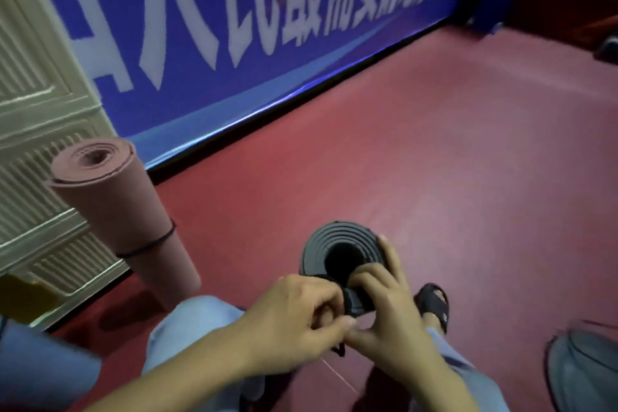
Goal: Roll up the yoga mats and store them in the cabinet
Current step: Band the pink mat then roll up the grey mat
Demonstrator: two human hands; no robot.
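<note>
Both hands (334, 321) grip black mat (337, 251); pink mat (123, 211) perhaps against cabinet (30, 117).

Sports hall: red floor (434, 144), blue banner (234, 27).

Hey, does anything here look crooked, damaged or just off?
One thing: the pink rolled mat stands tilted against the cream panelled wall rather than upright, and its outer edge flares loose at the top. The black rolled mat, gripped by the left hand and right hand, looks evenly coiled.
</note>
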